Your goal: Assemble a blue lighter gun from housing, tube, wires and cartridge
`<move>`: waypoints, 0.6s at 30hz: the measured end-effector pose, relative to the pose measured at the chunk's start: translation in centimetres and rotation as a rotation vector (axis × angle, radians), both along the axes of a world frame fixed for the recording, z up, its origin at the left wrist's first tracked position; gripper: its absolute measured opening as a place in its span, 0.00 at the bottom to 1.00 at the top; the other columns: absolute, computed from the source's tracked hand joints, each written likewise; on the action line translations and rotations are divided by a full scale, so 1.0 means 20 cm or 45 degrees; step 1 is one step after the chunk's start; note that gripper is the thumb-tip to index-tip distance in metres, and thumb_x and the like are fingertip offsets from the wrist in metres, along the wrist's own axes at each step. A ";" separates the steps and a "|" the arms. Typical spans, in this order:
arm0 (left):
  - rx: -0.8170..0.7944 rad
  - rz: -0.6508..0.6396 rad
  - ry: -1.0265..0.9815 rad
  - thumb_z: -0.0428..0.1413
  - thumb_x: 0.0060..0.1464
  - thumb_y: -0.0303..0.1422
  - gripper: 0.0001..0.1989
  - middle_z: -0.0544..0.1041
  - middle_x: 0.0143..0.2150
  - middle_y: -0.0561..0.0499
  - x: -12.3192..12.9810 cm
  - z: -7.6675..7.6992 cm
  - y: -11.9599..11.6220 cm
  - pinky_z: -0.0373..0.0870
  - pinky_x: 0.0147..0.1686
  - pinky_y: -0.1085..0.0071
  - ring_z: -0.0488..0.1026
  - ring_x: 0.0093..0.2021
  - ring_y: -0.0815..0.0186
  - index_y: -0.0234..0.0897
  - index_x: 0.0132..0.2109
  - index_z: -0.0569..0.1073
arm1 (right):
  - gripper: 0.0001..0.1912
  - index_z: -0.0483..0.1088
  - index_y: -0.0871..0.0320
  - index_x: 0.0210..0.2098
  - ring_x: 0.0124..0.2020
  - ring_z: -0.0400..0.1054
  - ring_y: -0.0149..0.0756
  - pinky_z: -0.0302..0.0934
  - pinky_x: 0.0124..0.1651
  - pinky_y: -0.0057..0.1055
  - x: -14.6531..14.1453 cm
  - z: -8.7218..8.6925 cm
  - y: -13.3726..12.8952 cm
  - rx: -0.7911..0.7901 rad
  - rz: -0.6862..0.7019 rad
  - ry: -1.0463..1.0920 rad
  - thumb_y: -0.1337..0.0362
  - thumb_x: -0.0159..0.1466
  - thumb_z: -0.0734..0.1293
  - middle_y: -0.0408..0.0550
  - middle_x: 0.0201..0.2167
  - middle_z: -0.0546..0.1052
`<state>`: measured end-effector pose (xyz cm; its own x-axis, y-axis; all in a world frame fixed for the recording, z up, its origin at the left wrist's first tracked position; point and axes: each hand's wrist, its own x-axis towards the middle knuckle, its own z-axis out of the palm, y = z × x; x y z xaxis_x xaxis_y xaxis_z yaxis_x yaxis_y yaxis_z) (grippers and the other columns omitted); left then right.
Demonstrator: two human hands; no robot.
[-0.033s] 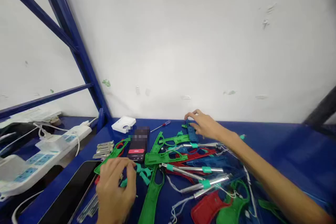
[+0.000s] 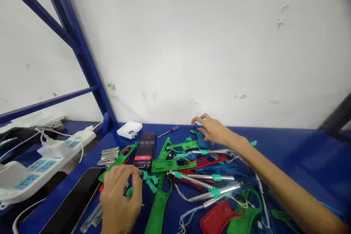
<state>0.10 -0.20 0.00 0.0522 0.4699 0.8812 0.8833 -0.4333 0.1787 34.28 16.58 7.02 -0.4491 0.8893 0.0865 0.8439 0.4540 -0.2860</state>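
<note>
My right hand (image 2: 211, 129) reaches to the back of the table near the wall. Its thumb and index finger are at the upper end of a blue plastic piece (image 2: 201, 139), one on each side. My left hand (image 2: 122, 193) is low at the front left, fingers curled down and the thumb apart, with nothing visible between them. Beside it lie small teal plastic parts (image 2: 150, 180) and a long green plastic piece with a loop (image 2: 157, 208). More green pieces (image 2: 174, 165) cross in the middle. Metal rods (image 2: 197, 176) with teal clips lie to the right.
A black phone (image 2: 74, 197) lies at left, with a second phone (image 2: 145, 150) behind my left hand. Further back are a white box (image 2: 129, 130) and a screwdriver (image 2: 171, 130). Red pieces (image 2: 219, 215) lie in front. A white power strip (image 2: 46, 164) runs along the left.
</note>
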 end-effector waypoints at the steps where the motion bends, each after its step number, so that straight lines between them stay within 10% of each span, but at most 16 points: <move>1: 0.003 0.011 -0.017 0.55 0.72 0.23 0.10 0.77 0.35 0.55 0.01 0.00 -0.01 0.66 0.46 0.63 0.74 0.38 0.63 0.40 0.40 0.74 | 0.20 0.75 0.54 0.66 0.55 0.79 0.47 0.79 0.56 0.50 -0.03 -0.01 0.02 -0.021 0.042 -0.021 0.55 0.78 0.73 0.55 0.64 0.78; 18: -0.046 0.035 -0.137 0.57 0.77 0.34 0.22 0.58 0.24 0.63 0.04 -0.04 -0.11 0.58 0.24 0.74 0.55 0.21 0.72 0.39 0.30 0.64 | 0.17 0.77 0.55 0.61 0.53 0.80 0.45 0.79 0.55 0.48 -0.37 0.05 -0.04 -0.329 0.478 -0.129 0.54 0.78 0.73 0.54 0.60 0.81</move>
<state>0.88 -2.33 -0.85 -0.0551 0.5016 0.8634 0.8697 -0.4007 0.2883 26.93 15.74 7.95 -0.7390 0.6499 -0.1775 0.6641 0.6584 -0.3542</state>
